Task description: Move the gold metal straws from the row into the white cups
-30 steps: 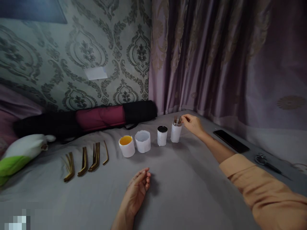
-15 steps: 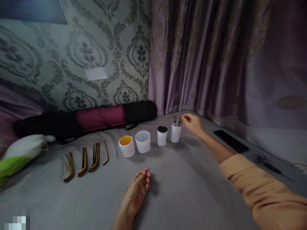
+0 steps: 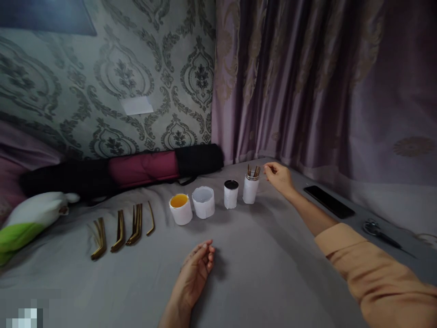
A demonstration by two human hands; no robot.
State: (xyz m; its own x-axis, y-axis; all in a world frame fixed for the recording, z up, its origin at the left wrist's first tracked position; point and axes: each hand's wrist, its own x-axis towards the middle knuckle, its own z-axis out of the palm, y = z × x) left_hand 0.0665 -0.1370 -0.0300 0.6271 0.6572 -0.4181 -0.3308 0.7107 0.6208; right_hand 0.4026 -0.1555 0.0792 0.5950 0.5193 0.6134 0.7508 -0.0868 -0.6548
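Note:
My right hand (image 3: 278, 176) is just right of a tall white-wrapped jar (image 3: 251, 190), a small gap from it. Its fingers are curled together, with nothing visible in them. Several thin brown-gold sticks (image 3: 253, 171) stand in that jar. To its left is a white-wrapped can with a dark inside (image 3: 231, 196), then a wide white tub (image 3: 203, 202) and a white tub with an orange-yellow inside (image 3: 180, 209). My left hand (image 3: 196, 271) rests on the grey sheet in front of the tubs, palm turned sideways, fingers loosely closed and holding nothing.
Bundles of gold bent straws (image 3: 135, 225) and one single bent straw (image 3: 150, 218) lie at left. A plush toy (image 3: 34, 214) and a long black and maroon bag (image 3: 143, 166) lie behind. A phone (image 3: 328, 201) and a black tool (image 3: 380, 233) are at right.
My right hand has moved slightly right, away from the jar and its sticks. The sticks stay standing in the jar. My left hand has not moved.

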